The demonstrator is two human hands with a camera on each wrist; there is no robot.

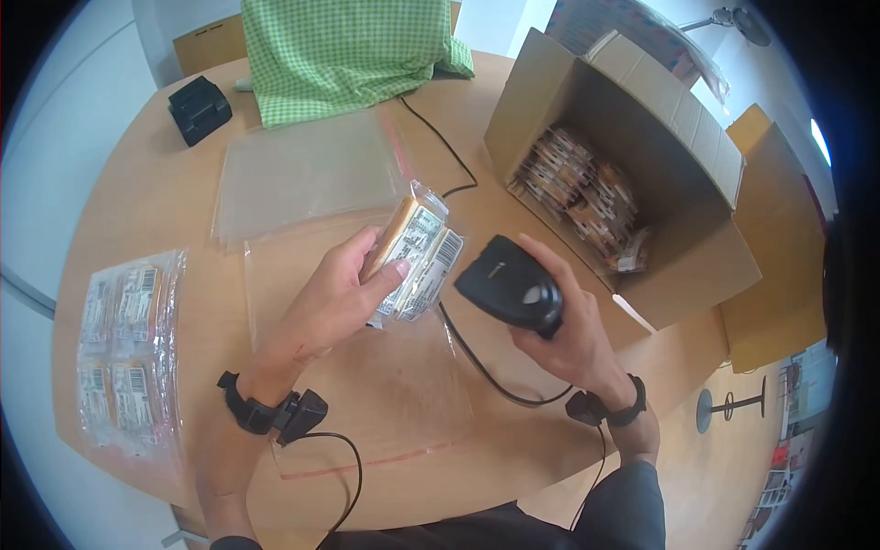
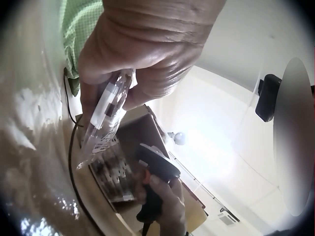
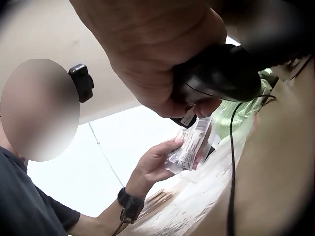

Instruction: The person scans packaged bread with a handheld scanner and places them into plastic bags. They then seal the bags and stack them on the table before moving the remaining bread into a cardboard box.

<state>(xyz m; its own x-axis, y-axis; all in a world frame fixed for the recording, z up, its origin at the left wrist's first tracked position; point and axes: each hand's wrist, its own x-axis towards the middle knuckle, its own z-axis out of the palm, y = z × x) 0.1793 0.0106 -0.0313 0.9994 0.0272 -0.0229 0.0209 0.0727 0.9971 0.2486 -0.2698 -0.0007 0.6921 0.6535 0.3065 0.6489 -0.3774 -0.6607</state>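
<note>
My left hand (image 1: 344, 284) grips a clear-wrapped packet (image 1: 417, 261) with printed labels and a barcode facing up, thumb across its front. Above the table on the right, my right hand (image 1: 573, 330) holds a black handheld barcode scanner (image 1: 504, 282), its head turned toward the packet. A short gap separates scanner and packet in the head view. The left wrist view catches the packet (image 2: 106, 115) edge-on between thumb and fingers, with the scanner (image 2: 158, 162) beyond it. In the right wrist view the scanner's handle is mostly covered by the right hand (image 3: 157, 59).
An open cardboard box (image 1: 678, 137) at the right holds several similar packets (image 1: 587, 197). Clear plastic bags (image 1: 312, 174) lie across the table, and bagged packets (image 1: 128, 348) sit at the left. A black stand (image 1: 199, 110), a green checked cloth (image 1: 348, 60) and a cable (image 1: 477, 362) are also there.
</note>
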